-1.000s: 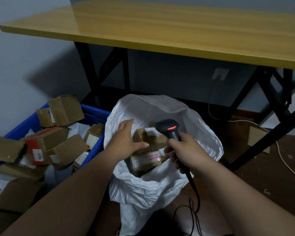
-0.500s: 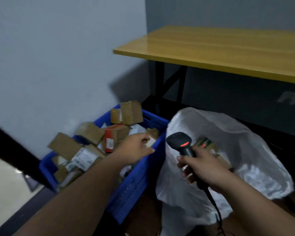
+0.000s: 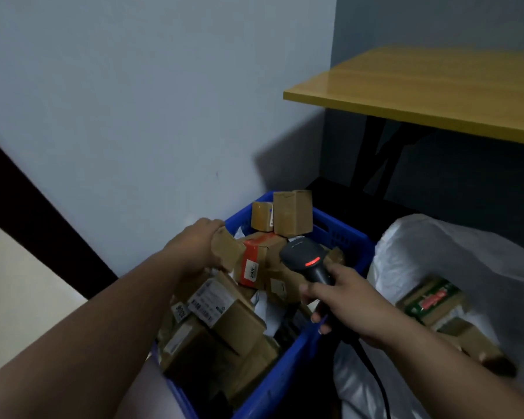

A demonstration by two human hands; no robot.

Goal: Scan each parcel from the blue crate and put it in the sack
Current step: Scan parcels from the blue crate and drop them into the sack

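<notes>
The blue crate [image 3: 342, 237] stands on the floor, heaped with several brown cardboard parcels. My left hand [image 3: 194, 246] grips a small brown parcel [image 3: 226, 252] at the crate's far left side. My right hand [image 3: 342, 303] holds a black barcode scanner [image 3: 304, 258] over the crate, its red light lit and its cable trailing down. To the right, the white sack [image 3: 421, 261] lies open with a green-and-red taped parcel [image 3: 430, 303] and another brown box [image 3: 466, 340] inside.
A yellow-topped table [image 3: 421, 95] on black legs stands behind the sack. A pale wall [image 3: 133, 116] rises right behind the crate. A red-and-brown parcel [image 3: 254, 264] sits in the middle of the heap, and two boxes [image 3: 285, 216] stick up at the crate's far rim.
My left hand left the sack, crossed to the crate and took hold of a small brown parcel. My view swung left, and the scanner hand followed over the crate.
</notes>
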